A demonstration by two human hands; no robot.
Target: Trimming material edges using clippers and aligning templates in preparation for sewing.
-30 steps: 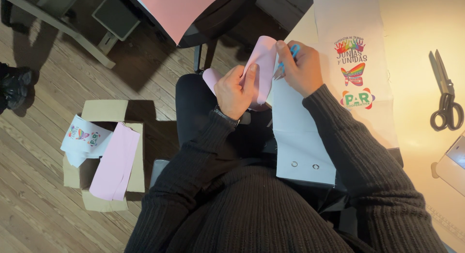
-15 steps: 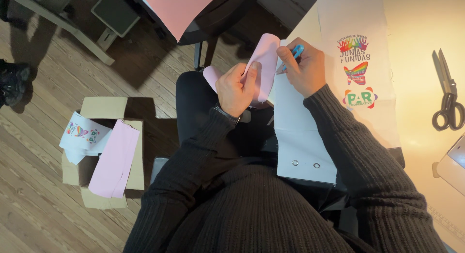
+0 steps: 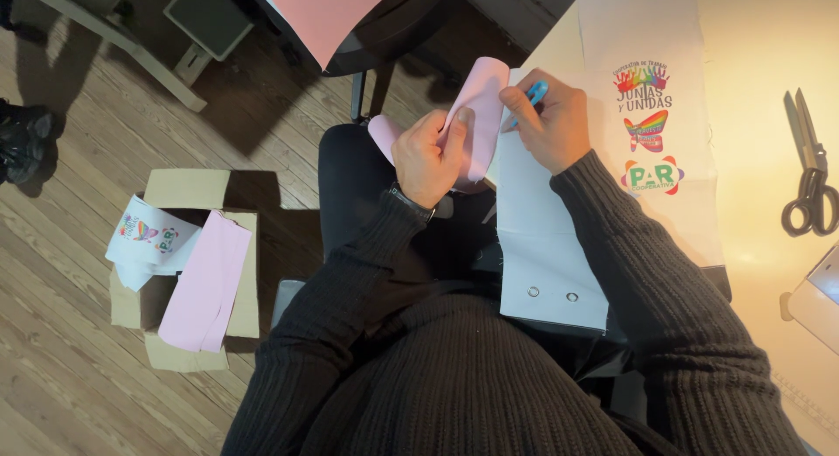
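- On the wooden floor (image 3: 79,334) at about nine o'clock sits an open cardboard box (image 3: 188,190). A pink strip (image 3: 207,281) and a white printed sheet (image 3: 144,242) are draped over its edge, likely parked there within easy reach.
- At centre, toward twelve o'clock, the left hand (image 3: 428,155) pinches a pink sheet (image 3: 479,115), thumb flat on its face and fingers curled behind. The grip seems meant to steady the sheet in the air above the lap.
- The pink sheet is a long strip. Its long axis runs roughly from twelve to six o'clock, leaning slightly toward one o'clock, with its rounded upper end curling away from the person.
- Just right of it, the right hand (image 3: 555,120) is closed around a small blue tool (image 3: 535,93), whose tip meets the pink sheet's right edge. What kind of tool it is cannot be told.
- Under that hand lies a long white fabric panel (image 3: 542,238) with two metal eyelets (image 3: 551,293) near its six o'clock end, running lengthwise toward the person.
- On the desk (image 3: 752,45) at two o'clock lies a white banner (image 3: 651,133) printed with colourful emblems.
- At three o'clock, black-handled scissors (image 3: 808,172) rest closed, blades pointing to twelve o'clock.
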